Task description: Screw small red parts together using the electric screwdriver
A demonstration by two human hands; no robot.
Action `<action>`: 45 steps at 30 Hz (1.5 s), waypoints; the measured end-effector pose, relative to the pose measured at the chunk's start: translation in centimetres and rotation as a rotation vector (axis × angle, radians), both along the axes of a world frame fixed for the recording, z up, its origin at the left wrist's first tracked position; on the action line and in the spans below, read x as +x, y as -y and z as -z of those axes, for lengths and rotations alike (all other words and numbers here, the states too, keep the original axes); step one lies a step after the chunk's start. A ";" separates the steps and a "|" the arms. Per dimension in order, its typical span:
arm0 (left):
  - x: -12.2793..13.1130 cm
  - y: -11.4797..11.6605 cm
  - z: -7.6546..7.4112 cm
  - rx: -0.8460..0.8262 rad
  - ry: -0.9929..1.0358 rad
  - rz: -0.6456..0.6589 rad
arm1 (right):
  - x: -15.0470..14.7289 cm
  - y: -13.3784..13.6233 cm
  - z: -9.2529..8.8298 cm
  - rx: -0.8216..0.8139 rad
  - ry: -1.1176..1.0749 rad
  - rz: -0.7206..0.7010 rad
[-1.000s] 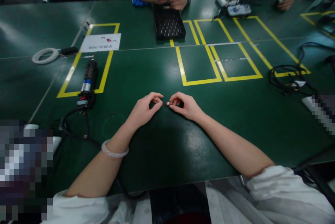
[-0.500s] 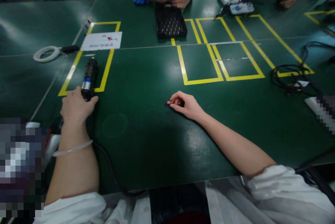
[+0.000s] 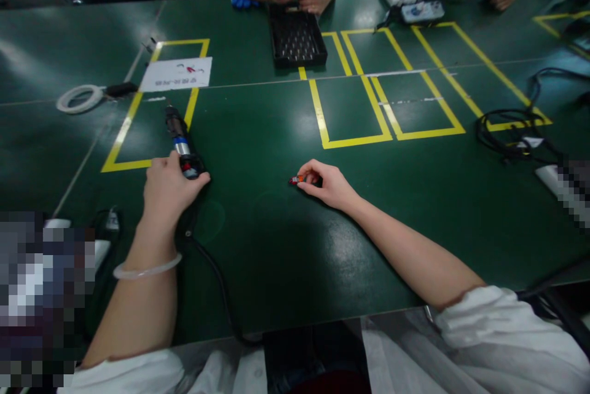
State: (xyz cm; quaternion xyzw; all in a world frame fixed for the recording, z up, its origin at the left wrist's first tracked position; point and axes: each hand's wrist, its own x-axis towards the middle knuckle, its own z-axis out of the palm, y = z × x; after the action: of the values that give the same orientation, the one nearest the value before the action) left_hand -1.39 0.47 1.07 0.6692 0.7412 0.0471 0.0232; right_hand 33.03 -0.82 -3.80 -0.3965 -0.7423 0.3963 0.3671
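Driver in one hand, tiny red-and-orange part in the other.
So the left hand (image 3: 168, 188) is curled round the back end of the driver (image 3: 182, 146), thumb out on the right side, tip facing away, and I reckon that's the natural grab with the cord (image 3: 225, 295) trailing back to the desk (image 3: 276, 246) edge. Right hand (image 3: 329, 184) has the part (image 3: 294, 181) pinched thumb-to-finger near the middle of the desk, red end poking out left, probably so that end's easy to get at. Can't tell if it's touching the desk. Yellow tape (image 3: 357, 141) looks like it marks out spots. White sheet (image 3: 177, 74) has a line of print, too blurry to read, and I can't make out a brand on the driver's blue-and-silver band either.
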 end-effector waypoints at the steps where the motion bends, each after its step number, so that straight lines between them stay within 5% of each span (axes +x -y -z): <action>1: 1.2 0.3 -0.1 0.003 -0.027 -0.023 | 0.0 0.0 0.0 0.003 0.001 0.002; 10: 10.4 2.3 0.2 0.080 -0.055 0.165 | -0.1 -0.1 0.0 0.088 0.043 0.108; 19: 15.8 3.2 0.5 0.087 0.009 0.364 | -0.1 -0.1 0.3 0.133 0.093 0.211; 27: 17.2 3.8 0.6 0.085 0.049 0.437 | 0.0 0.1 0.2 0.196 0.226 0.168; 37: 17.0 4.0 1.1 0.105 0.064 0.415 | 0.1 0.2 0.3 0.183 0.131 0.135; 45: 17.7 3.8 0.9 0.113 -0.047 0.370 | 0.3 0.3 0.2 0.213 0.256 0.174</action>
State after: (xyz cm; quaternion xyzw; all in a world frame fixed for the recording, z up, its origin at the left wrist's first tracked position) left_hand 16.33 -3.38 0.16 0.7953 0.6019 0.0682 -0.0236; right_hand 33.30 -1.14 -3.98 -0.4653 -0.7836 0.2284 0.3425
